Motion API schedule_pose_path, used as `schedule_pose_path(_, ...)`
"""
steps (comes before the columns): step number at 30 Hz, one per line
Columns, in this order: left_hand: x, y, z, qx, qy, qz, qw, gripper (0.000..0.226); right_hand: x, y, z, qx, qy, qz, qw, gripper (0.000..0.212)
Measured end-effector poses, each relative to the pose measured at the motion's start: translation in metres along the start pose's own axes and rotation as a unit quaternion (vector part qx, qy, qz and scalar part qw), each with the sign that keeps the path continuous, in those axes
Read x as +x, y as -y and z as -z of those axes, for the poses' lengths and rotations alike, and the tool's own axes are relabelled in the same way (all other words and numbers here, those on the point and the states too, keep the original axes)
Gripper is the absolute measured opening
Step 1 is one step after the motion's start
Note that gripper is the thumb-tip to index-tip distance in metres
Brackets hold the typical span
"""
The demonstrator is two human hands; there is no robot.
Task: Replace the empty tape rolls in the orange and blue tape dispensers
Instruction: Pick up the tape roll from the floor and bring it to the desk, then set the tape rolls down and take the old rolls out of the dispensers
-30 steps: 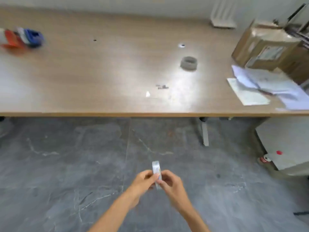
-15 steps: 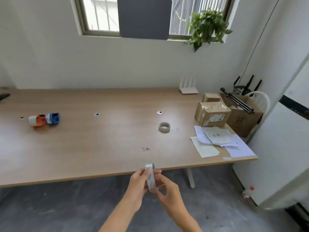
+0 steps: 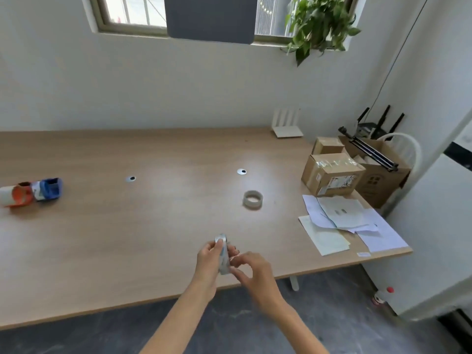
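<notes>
Clear tape roll (image 3: 223,254) held on edge above the wooden desk (image 3: 153,226), left hand (image 3: 208,261) and right hand (image 3: 251,272) both pinching it; orange dispenser (image 3: 19,196) and blue dispenser (image 3: 49,189) lie far left, another tape roll (image 3: 252,199) mid-desk

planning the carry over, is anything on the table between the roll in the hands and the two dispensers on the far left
Nothing visible does. The tape roll, held by the left hand and right hand, has bare table between it and the orange dispenser and blue dispenser. The spare roll lies off to the right.
</notes>
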State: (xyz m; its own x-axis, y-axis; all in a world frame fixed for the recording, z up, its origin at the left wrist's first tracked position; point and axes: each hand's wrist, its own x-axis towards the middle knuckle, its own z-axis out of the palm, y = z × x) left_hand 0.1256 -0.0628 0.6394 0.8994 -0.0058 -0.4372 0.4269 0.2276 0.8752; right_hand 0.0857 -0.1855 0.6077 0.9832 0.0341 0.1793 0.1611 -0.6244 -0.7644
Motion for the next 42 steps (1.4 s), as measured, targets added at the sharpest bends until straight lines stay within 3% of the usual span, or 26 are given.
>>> schedule_pose_path(8,0.118,-0.045,-0.004,0.082,-0.027,0.015,0.996,0.008,0.110,-0.060,0.001,-0.069,-0.018,-0.068,0.995,0.003)
schedule_pose_path(17,0.222,-0.060,-0.049,0.119,-0.031,0.001,0.992,0.007,0.243,-0.145,0.014,-0.085,0.008,-0.158,0.984,0.008)
schedule_pose_path(24,0.292,-0.058,-0.076,0.114,-0.074,0.008,0.991,0.016,0.342,-0.233,0.002,-0.244,0.124,-0.138,0.952,0.033)
schedule_pose_path(30,0.327,-0.054,-0.078,0.107,-0.098,0.034,0.989,0.020,0.362,-0.279,-0.019,-0.336,0.185,-0.090,0.919,0.018)
schedule_pose_path(34,0.336,-0.055,-0.078,0.112,-0.100,0.038,0.988,0.022,0.363,-0.291,-0.028,-0.375,0.179,-0.077,0.906,0.040)
schedule_pose_path(38,0.340,-0.058,-0.079,0.120,-0.090,0.035,0.988,0.022,0.372,-0.283,-0.024,-0.336,0.153,-0.073,0.926,0.038)
schedule_pose_path(40,0.339,-0.060,-0.078,0.121,-0.085,0.032,0.989,0.019,0.374,-0.270,-0.022,-0.242,0.109,-0.121,0.956,0.023)
schedule_pose_path(42,0.336,-0.064,-0.075,0.112,-0.077,0.025,0.990,0.011,0.373,-0.245,-0.016,-0.078,0.065,-0.192,0.976,0.011)
